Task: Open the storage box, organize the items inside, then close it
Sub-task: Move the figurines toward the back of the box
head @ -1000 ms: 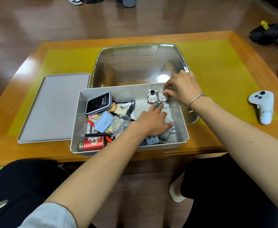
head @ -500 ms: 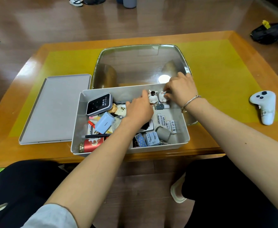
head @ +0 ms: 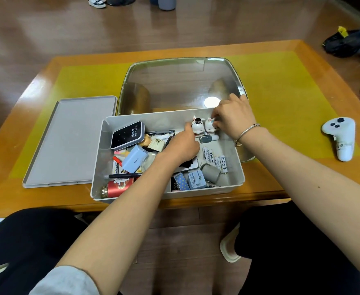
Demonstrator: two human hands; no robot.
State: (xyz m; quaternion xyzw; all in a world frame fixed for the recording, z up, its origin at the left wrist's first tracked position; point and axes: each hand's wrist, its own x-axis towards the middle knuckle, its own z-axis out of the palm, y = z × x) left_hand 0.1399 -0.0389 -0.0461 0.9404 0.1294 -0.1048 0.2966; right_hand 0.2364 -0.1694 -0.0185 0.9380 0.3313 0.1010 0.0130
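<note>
1. Two small figurines stand upright side by side at the far wall of the storage box (head: 102, 167), toward its right corner: a dark-topped figurine (head: 196, 126) and a white figurine (head: 209, 127). They look light and top-heavy, so a careless nudge could topple one into the other.
2. Right hand (head: 234, 119) has a narrow grip pinched on the white figurine; whether it is lifted or only steadied is hard to tell. Pulling it sideways may knock its neighbour.
3. Left hand (head: 182, 145) reaches across the box with one finger toward the dark-topped figurine; its grip holds nothing I can see. Its forearm hangs low over the clutter, so it could sweep the blue charger (head: 135, 159) or the clear dome (head: 151, 161).
4. Batteries (head: 214, 159) lie loose near the right wall and would roll if bumped.
5. Box sits at the desk (head: 292, 182) near edge, slightly overhanging; leaning on its front wall could tip it.
6. Lid (head: 68, 141) lies just left of the box, off and untouched.
</note>
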